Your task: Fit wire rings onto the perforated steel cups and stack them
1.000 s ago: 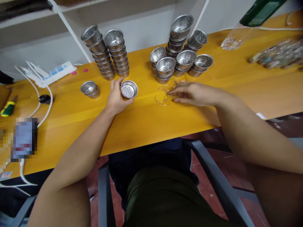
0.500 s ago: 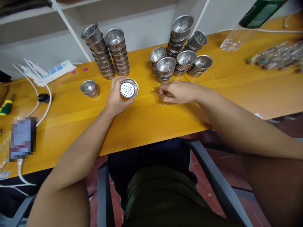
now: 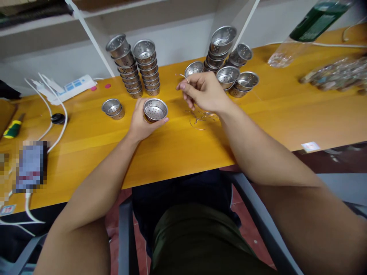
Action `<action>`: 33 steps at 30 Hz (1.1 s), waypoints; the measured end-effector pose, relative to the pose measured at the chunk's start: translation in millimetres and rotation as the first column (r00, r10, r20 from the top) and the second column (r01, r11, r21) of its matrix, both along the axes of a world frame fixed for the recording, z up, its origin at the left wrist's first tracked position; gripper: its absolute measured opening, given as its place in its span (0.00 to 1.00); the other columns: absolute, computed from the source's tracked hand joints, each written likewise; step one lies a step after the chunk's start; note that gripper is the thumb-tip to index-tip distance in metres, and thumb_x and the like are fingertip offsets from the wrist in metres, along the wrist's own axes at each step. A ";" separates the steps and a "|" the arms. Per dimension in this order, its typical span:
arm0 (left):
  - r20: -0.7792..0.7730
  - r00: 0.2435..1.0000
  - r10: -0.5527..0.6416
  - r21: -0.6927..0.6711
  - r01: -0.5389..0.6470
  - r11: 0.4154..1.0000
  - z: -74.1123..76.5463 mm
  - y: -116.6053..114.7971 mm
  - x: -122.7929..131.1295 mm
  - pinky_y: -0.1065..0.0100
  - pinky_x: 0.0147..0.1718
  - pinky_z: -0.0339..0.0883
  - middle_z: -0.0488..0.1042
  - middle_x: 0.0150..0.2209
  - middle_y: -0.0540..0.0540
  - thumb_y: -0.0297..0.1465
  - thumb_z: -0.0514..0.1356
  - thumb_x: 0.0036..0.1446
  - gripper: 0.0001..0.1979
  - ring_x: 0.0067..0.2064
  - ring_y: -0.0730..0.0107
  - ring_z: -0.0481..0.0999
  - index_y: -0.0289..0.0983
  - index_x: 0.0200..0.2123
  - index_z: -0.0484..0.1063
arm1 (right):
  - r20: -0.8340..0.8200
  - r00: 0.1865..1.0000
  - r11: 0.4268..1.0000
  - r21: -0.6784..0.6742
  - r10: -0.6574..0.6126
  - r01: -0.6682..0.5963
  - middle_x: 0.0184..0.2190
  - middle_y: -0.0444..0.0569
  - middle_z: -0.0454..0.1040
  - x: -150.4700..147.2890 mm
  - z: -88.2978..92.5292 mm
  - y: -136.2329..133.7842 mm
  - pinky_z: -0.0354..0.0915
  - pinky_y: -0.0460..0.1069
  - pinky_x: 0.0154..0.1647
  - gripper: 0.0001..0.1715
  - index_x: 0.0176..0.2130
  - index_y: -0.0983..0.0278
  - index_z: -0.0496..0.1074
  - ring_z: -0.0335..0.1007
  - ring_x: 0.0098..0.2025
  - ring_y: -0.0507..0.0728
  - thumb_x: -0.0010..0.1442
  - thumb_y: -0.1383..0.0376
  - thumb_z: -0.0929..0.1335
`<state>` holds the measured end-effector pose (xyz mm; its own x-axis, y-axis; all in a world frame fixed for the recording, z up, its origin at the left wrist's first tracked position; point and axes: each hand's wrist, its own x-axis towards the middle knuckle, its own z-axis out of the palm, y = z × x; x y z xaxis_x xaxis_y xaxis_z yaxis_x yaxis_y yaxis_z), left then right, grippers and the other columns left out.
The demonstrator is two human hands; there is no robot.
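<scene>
My left hand [image 3: 142, 124] is wrapped round a perforated metal cup [image 3: 155, 110], its mouth tilted up toward me. To its right, my right hand [image 3: 202, 91] is raised over the table, pinching a thin bent wire [image 3: 184, 77] between thumb and fingertips. Below that hand lies a loose pile of thin curved wires [image 3: 200, 121]. Behind it, several more perforated cups [image 3: 228, 76] stand in stacks, some partly hidden by the hand. Left of my left hand are two nested cups [image 3: 113, 108]. Two tall cup stacks [image 3: 147, 68] rise behind it.
On the yellow table [image 3: 177, 152], a white power strip [image 3: 69, 89] with cables lies at the left, near a screwdriver [image 3: 13, 129] and a pixelated device [image 3: 31, 166]. A plastic bottle [image 3: 304, 32] and a clear bag [image 3: 335, 76] lie at the right. A shelf stands behind.
My right hand has lifted up from the wire pile with a wire in its fingers. The cup in my left hand has tilted slightly; the view has shifted a little.
</scene>
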<state>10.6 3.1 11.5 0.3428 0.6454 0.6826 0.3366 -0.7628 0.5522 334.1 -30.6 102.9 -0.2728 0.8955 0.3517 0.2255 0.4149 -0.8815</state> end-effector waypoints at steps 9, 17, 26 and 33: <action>0.030 0.999 -0.015 0.039 0.014 0.999 -0.5 3.4 -0.3 0.36 0.77 0.86 0.83 0.66 0.39 0.66 0.95 0.49 0.57 0.69 0.37 0.89 0.47 0.70 0.79 | -0.122 0.990 0.997 0.006 0.076 -0.076 0.25 0.42 0.75 -8.0 -34.1 4.1 0.53 0.48 0.19 0.46 0.55 0.59 0.82 0.62 0.22 0.52 0.77 0.22 0.82; 0.093 0.991 -0.099 -0.066 0.105 0.992 -5.0 -1.4 6.6 0.41 0.70 0.90 0.84 0.66 0.38 0.73 0.88 0.56 0.59 0.65 0.42 0.92 0.46 0.76 0.75 | -0.117 0.992 0.991 0.126 0.047 -0.032 0.24 0.38 0.61 -36.5 -39.4 -5.5 0.52 0.50 0.24 0.37 0.50 0.56 0.77 0.54 0.25 0.52 0.82 0.28 0.80; 0.111 0.979 -0.170 -0.181 0.188 0.965 1.5 -16.3 16.6 0.50 0.60 0.93 0.88 0.62 0.38 0.76 0.82 0.63 0.54 0.60 0.48 0.95 0.44 0.72 0.78 | 0.028 0.998 0.981 0.191 -0.047 0.041 0.26 0.38 0.63 -55.5 -38.1 -20.7 0.50 0.54 0.33 0.14 0.52 0.57 0.79 0.51 0.28 0.55 0.89 0.51 0.77; 0.116 0.978 -0.175 -0.116 0.189 0.975 -0.9 -17.0 18.1 0.50 0.60 0.92 0.87 0.63 0.38 0.77 0.83 0.62 0.56 0.60 0.48 0.94 0.44 0.73 0.74 | 0.034 0.997 0.982 0.176 -0.068 0.061 0.24 0.35 0.59 -60.6 -40.4 -20.1 0.49 0.54 0.34 0.06 0.51 0.58 0.79 0.52 0.28 0.54 0.87 0.62 0.75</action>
<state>28.8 -14.0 10.5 0.3935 0.6618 0.6381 0.1338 -0.7279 0.6725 273.5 -50.7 62.5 -0.2330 0.8372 0.4948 0.2901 0.5455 -0.7863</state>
